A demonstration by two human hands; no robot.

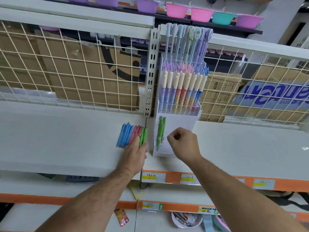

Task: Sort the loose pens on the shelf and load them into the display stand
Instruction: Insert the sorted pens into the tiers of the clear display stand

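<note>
Loose pens lie side by side on the white shelf [66, 139]: several blue pens [124, 135], a few pink pens [135, 133] and two green pens [143, 136]. My left hand [133, 155] lies over their near ends, and its fingers pinch the two green pens. A clear tiered display stand [177, 121] stands just to the right; its lowest tier holds three green pens [160, 131]. My right hand [183, 142] hovers in front of that tier with fingers curled and nothing visible in it.
The stand's upper tiers are packed with pastel pens [182, 87]. White wire grids [66, 67] back the shelf, with cardboard boxes [93, 71] behind them. Coloured plastic bowls [200, 14] sit on a higher shelf. Orange price rails [184, 178] run along the shelf fronts.
</note>
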